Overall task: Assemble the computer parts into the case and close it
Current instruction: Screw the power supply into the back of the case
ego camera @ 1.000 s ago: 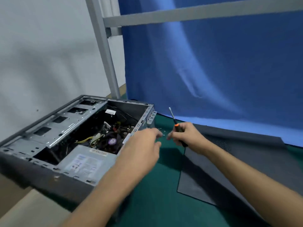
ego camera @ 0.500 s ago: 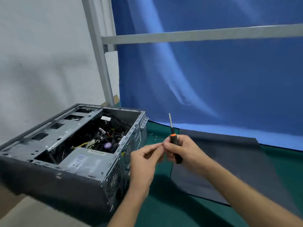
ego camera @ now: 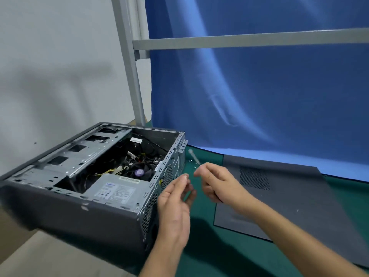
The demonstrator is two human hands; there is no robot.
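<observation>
From the head view, the open computer case (ego camera: 79,212) lies on its side at the left of the green mat (ego camera: 209,246). Its side panel (ego camera: 289,200) lies flat to the right. The left hand (ego camera: 175,208) hangs loosely open by the case's rear, holding nothing I can see. The right hand (ego camera: 217,184) curls around a screwdriver (ego camera: 193,155), of which only the blurred shaft shows.

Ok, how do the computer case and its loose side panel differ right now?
The computer case stands as an open-topped box, its insides exposed; the side panel lies flat on the green mat, off the case, to its right. The case has depth and bare metal framing inside; the panel is one thin sheet with a small mesh vent. Both are dark grey outside.
</observation>
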